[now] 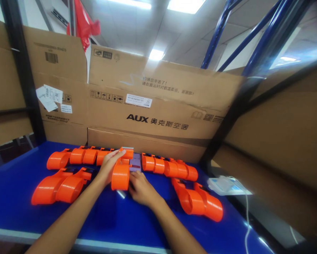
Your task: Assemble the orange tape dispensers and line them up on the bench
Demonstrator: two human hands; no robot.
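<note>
My left hand (110,164) is closed around the upper arm of an orange plastic ring-shaped holder (120,176), raised over the blue table. Its wide ring hangs below my fingers, and a pale strip shows at its top edge. My right hand (141,187) is close beside the ring on its right, with the fingers curled. Their tips are partly hidden behind the ring, so what they grip cannot be made out. Just behind my hands is a flat purplish box-like thing (136,162).
Several similar orange holders stand in rows at left (77,155) and right (171,168), others nearer at left (46,190) and right (213,206). A cardboard wall (153,116) closes the back of the blue table (102,218). A white device (227,186) with a cable lies at right.
</note>
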